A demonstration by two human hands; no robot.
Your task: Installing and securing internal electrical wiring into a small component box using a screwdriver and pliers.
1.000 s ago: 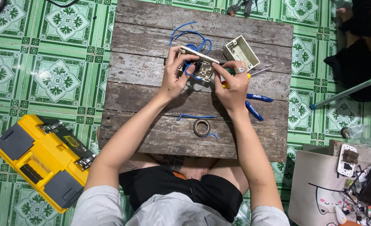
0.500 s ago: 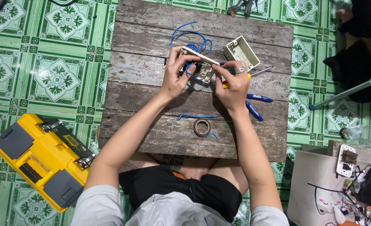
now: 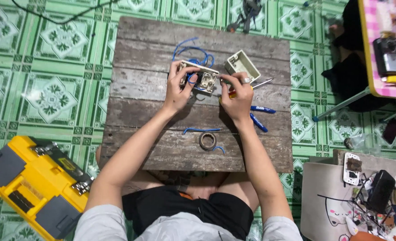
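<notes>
On a worn wooden board (image 3: 153,58), my left hand (image 3: 178,89) grips the left end of a white switch plate (image 3: 203,76), turned so its back shows. Blue wires (image 3: 193,50) loop out from behind the plate. My right hand (image 3: 237,96) is closed around a screwdriver with a yellow handle (image 3: 232,93), its tip against the back of the plate. A white plastic wall box (image 3: 242,65) lies open just beyond my right hand.
Blue-handled pliers (image 3: 258,117), a roll of dark tape (image 3: 207,141) and a short blue wire (image 3: 202,130) lie on the board. A yellow toolbox (image 3: 33,185) sits on the green tiled floor at left. Clutter and a small table stand at right.
The switch plate has been tilted slightly in my hands, with its back facing up more. Both hands stay in the same place.
</notes>
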